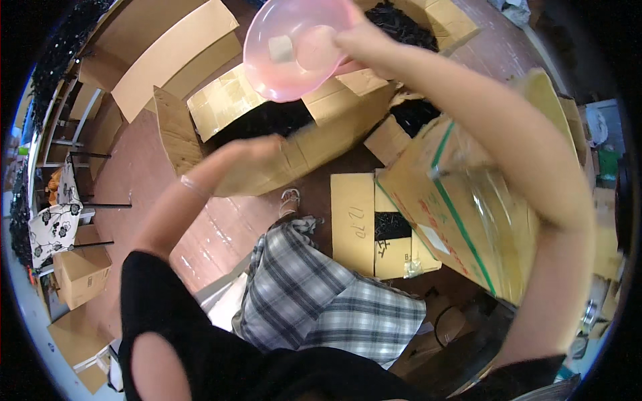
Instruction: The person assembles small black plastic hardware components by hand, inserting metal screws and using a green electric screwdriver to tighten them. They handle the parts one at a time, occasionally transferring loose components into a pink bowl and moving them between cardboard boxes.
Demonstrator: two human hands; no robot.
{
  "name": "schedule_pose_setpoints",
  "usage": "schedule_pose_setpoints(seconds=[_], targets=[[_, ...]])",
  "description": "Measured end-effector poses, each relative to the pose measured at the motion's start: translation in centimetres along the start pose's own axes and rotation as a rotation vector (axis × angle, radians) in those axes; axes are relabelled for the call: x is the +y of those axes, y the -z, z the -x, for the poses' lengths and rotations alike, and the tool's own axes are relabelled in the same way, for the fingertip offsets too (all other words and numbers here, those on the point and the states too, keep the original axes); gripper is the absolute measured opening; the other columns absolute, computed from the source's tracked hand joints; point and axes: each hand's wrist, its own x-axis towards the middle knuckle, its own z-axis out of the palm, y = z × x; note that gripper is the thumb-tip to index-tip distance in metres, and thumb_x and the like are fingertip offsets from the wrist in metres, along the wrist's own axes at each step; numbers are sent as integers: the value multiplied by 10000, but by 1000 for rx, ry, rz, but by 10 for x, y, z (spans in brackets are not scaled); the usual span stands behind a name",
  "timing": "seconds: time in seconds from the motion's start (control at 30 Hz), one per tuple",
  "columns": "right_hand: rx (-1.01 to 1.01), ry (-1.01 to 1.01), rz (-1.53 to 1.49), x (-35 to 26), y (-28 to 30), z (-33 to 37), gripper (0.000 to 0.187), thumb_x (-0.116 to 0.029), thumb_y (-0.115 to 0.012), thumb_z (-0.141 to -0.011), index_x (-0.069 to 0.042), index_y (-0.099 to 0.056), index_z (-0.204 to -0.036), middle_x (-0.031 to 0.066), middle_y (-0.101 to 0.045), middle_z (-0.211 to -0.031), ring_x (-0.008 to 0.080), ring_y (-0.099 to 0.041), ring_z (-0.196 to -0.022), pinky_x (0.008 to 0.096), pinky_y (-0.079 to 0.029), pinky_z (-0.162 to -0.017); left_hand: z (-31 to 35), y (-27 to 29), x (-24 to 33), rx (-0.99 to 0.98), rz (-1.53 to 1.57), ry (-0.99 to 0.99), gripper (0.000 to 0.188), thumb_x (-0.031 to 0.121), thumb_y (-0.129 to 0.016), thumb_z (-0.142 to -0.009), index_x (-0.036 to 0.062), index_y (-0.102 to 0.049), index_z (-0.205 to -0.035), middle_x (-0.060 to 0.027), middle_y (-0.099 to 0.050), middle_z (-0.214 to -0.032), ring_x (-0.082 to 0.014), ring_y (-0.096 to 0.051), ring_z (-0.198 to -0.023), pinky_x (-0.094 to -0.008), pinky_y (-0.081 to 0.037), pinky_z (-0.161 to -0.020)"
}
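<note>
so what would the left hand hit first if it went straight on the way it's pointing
Probably the near side of the open box; the left hand is blurred and depth unclear, so it might clear the edge and meet the black material.

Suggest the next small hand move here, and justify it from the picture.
Perhaps bring the left hand to the pink basin to steady it: only the right hand grips it, at one side, while the blurred left appears empty near the open box.
</note>
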Motion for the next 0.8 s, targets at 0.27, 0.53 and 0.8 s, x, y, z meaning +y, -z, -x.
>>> schedule_pose_setpoints(seconds=[0.27, 0.53, 0.8], targets=[[-450, 446, 827, 107, -89, -42, 545, -47, -425, -817, -338, -432, -1278, 272, -404, -1274, 330, -641, -705, 378, -540, -662, 4, -34, -72, 57, 229, 94, 529, 339, -493, -816, 96, -393, -1275, -223, -455, -1183, -309, -432, -1153, -397, -368, -968], [-643, 853, 1504, 209, -143, -66, 717, -48, -398, -845, -573, -226, -1301, 303, -51, -1429, 299, -588, -573, 355, -521, -457, -66, 23, -139, 934, 649, 821, 637, 398, -401, -864, 81, -219, -1386, -235, -172, -1419, -429, -255, -1277, -504, -272, -1023], [-632, 577, 1346, 257, -160, -65, 936, 125, -456, -703, -569, -247, -1295, 323, -41, -1411, 244, -538, -466, 332, -534, -504, -142, 48, -228, 900, 771, 562, 691, 599, -255, -866, 220, -112, -1426, -243, -58, -1451, -457, -181, -1296, -530, -192, -1048]])
